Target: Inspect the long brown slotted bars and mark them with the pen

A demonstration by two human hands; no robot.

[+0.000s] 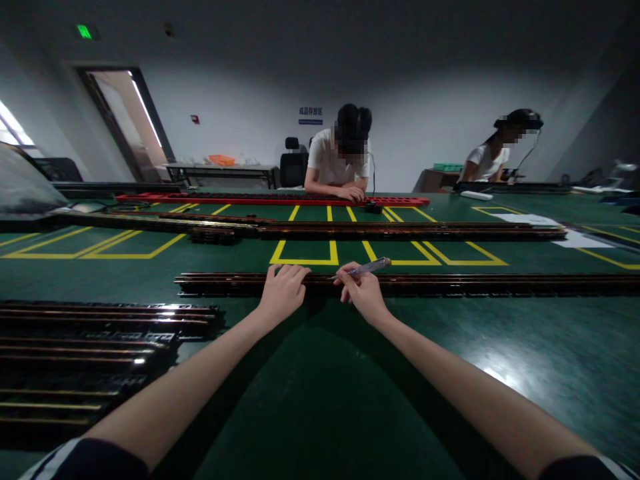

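A long dark rail (450,285) with copper-coloured strips along it lies crosswise in front of me on the green table. My left hand (284,291) is closed over the rail left of the middle, fingers bent over its far edge and thumb towards me. Between the fingers of my right hand (364,293) is a slim pen-like tool (370,267) with a pale, clear barrel. It slants, with its thin tip pointing left and down at the rail between my hands; whether the tip touches cannot be made out.
Several similar rails (75,360) lie stacked at the left. Another long rail row (400,231) crosses the table farther back, beyond yellow tape outlines (305,262). A co-worker (340,160) leans over a red rail (400,201); another person (493,157) sits at the right. Papers (580,237) lie at right.
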